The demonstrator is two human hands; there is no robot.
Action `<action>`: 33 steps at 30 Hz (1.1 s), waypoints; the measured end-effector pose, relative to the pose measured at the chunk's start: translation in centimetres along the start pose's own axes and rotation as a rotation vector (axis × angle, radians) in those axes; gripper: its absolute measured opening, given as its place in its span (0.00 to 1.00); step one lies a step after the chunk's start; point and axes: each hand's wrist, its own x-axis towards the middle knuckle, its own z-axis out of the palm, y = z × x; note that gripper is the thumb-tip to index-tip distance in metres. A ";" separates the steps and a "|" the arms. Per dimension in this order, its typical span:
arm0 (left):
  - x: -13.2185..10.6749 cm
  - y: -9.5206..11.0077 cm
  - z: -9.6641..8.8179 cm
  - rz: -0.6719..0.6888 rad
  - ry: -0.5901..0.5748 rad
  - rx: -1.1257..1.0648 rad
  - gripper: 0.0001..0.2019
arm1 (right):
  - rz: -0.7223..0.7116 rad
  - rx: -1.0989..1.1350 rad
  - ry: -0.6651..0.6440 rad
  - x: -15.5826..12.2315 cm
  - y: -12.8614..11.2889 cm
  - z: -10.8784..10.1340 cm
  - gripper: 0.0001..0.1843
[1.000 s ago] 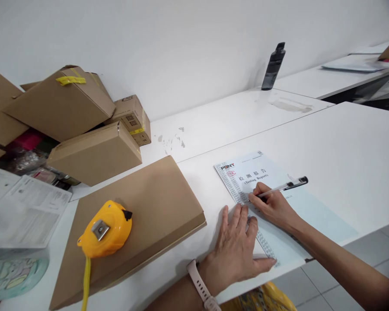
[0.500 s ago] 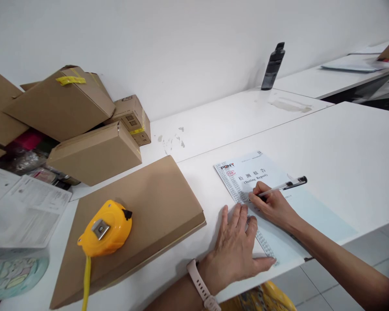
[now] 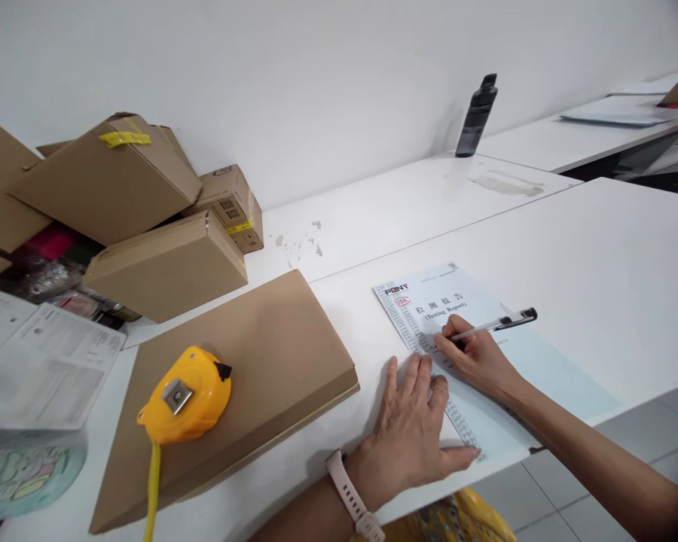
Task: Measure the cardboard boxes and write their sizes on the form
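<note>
A pale blue testing report [image 3: 548, 369] with printed headings lies flat near the table's front edge. My right hand [image 3: 477, 361] pinches a clear pen with a black cap end [image 3: 505, 321], its tip down on the left part of the report. Spread flat, my left hand [image 3: 410, 429] presses on the report's lower left edge and the table beside it; a pale pink watch band is on that wrist. Left of my left hand lies a flat cardboard box [image 3: 260, 354]. On that box rests a yellow tape measure [image 3: 195, 399], with its yellow strap hanging toward the front.
Several cardboard boxes [image 3: 113, 181] are piled at the left against the wall, above printed papers [image 3: 56, 369]. A dark water bottle [image 3: 477, 117] stands at the back of the white table [image 3: 587, 278]. Another table with a folder [image 3: 610, 117] is at the far right.
Both hands, the pen and the report keep practically the same positions. Only a very slight shift of the whole view shows.
</note>
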 end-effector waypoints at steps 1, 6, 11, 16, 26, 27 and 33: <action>0.0 0.0 0.0 0.000 0.002 0.001 0.45 | 0.005 0.006 -0.005 0.0 -0.1 0.0 0.17; 0.0 -0.1 0.1 0.001 0.002 -0.003 0.45 | 0.014 0.003 -0.007 0.0 -0.2 0.0 0.15; 0.0 0.0 0.0 0.002 0.000 0.010 0.45 | 0.001 0.006 0.001 0.0 -0.1 0.0 0.16; 0.1 -0.2 0.2 0.008 0.009 0.005 0.45 | 0.003 -0.001 0.015 0.1 0.0 -0.1 0.15; 0.0 -0.1 0.4 0.008 0.012 0.000 0.44 | 0.025 0.014 -0.007 -0.1 0.1 -0.2 0.15; 0.0 -0.1 0.4 0.009 0.010 0.001 0.44 | 0.029 0.012 -0.003 -0.1 0.1 -0.2 0.15; 0.0 -0.1 0.3 0.005 0.011 0.007 0.45 | 0.018 -0.001 0.015 0.1 -0.1 -0.1 0.15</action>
